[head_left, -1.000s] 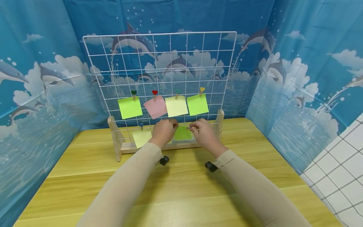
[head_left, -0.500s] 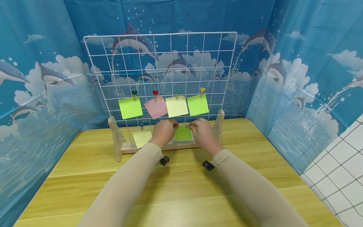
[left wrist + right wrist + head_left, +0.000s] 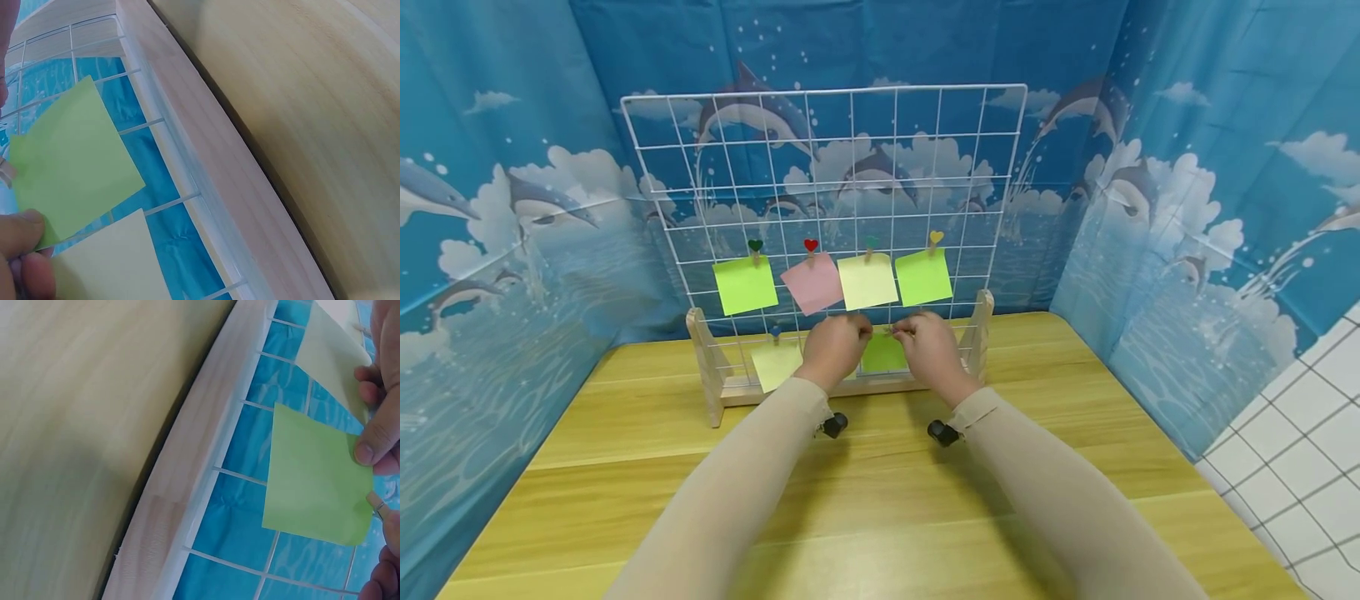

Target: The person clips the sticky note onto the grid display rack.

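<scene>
A green sticky note (image 3: 883, 353) lies against the lower part of the white wire grid (image 3: 895, 179). My left hand (image 3: 835, 346) pinches this note's upper left corner between thumb and finger. From the other side my right hand (image 3: 934, 350) pinches a small wooden clothespin (image 3: 378, 505), whose tip is right at the note's top edge. In the left wrist view, my left thumb (image 3: 22, 230) presses on the note's corner. A pale yellow note (image 3: 112, 265) is just beside it, partly hidden behind my left hand in the head view.
Above hang a green note (image 3: 745, 285), a pink note (image 3: 812, 283), a cream note (image 3: 868, 282) and another green note (image 3: 923, 277), each on a heart clothespin. A pale note (image 3: 775, 365) hangs lower left. The grid's wooden stand (image 3: 703, 367) rests on the wooden table (image 3: 880, 500).
My right hand has moved left with the clothespin, bringing it over the green note's top edge. My left hand has stayed in place on the note's corner.
</scene>
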{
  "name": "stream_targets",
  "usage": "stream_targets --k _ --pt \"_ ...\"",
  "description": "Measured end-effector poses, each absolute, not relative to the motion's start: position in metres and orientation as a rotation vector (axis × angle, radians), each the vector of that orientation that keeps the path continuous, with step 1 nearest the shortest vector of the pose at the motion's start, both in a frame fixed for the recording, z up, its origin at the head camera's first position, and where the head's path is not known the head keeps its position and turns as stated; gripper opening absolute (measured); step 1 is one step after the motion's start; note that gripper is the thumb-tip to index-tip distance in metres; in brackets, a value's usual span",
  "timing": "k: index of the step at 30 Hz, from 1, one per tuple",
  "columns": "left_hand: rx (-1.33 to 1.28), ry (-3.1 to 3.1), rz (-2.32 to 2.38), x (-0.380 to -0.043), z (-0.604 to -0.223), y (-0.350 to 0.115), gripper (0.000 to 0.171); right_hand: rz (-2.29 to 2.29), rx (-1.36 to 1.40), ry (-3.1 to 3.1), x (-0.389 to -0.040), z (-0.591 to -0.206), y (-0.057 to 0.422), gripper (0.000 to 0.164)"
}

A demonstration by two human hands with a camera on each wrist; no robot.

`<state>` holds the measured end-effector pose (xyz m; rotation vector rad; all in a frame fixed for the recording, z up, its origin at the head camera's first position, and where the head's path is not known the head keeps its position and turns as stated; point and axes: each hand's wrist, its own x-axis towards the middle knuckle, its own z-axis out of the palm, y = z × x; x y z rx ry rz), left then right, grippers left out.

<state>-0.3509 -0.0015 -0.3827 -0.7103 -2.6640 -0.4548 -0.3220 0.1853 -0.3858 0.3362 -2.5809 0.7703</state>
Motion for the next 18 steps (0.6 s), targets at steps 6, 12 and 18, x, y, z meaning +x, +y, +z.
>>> stream_targets --k 6,12,18 --pt "-0.710 -2.679 -0.474 -0.351 -0.382 -0.003 0.022 0.763 0.337 -2.620 -0.328 -0.383 0.183 0.019" --pt "-0.711 -2.688 -0.477 -0.352 -0.382 -0.003 0.022 0.761 0.341 -2.635 -0.329 -0.378 0.181 0.020" --pt "-0.715 -2.682 -0.463 -0.353 -0.383 -0.002 0.023 0.705 0.310 -2.688 -0.329 -0.374 0.179 0.021"
